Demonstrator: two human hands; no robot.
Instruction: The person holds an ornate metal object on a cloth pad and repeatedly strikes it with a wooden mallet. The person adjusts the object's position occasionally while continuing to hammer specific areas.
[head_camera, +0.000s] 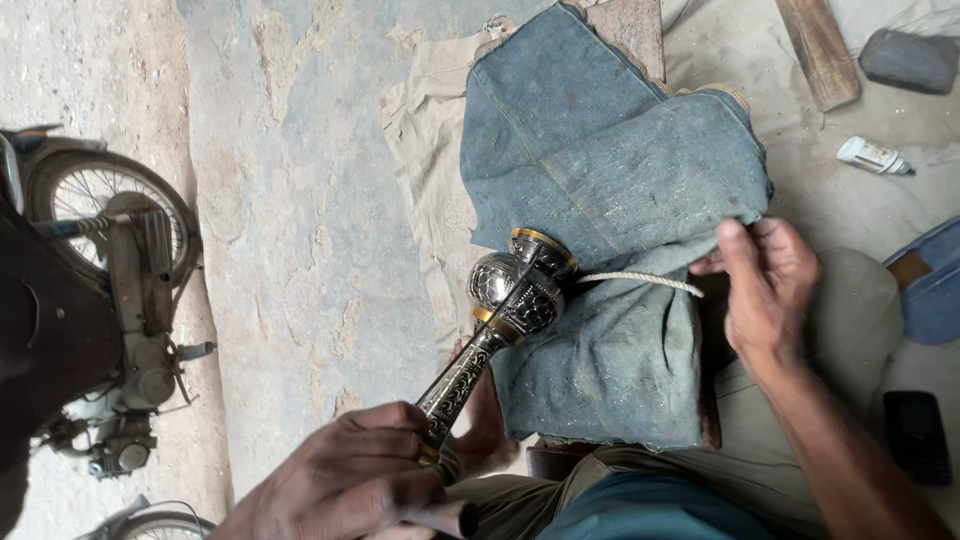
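Engraved metal, silver with brass bands, forms the bulbous vessel (515, 290), which is laid on its side across folded blue denim cloth (610, 200) over the lap, apparently so that the surface is cushioned and steadied. Its narrow neck is gripped by the closed left hand (350, 480), while a pale cord (640, 281) running from the body is pinched taut by the right hand (765, 290). A motorcycle (100, 300) is parked well apart on the concrete floor (300, 200).

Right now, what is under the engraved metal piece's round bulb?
The bulb of the metal piece rests on the blue-grey cloth, a cord beside it. What the cloth covers beneath is hidden.
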